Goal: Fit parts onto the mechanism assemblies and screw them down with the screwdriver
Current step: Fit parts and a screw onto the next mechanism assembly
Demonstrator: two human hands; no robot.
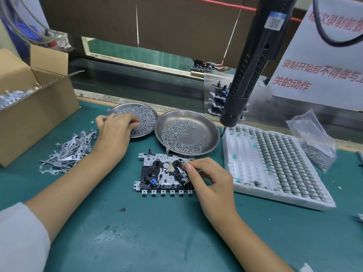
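The left hand [115, 128] curls its fingers into the screws [143, 114] at 11 o'clock. The right hand [212, 181] pinches a lever [181, 171] on the mechanism [157, 175]; the screwdriver [247, 75] hangs at 1 o'clock.

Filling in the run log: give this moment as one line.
left hand: fingers in left screw dish | right hand: pinching metal lever on mechanism assembly | screwdriver: hanging, untouched

Two steel dishes [211, 132] of screws, one mechanism assembly [167, 176], one screwdriver [247, 75], one cardboard box [39, 112]

Left hand [115, 128] reaches forward with fingers curled down; right hand [211, 179] pinches with thumb and forefinger.
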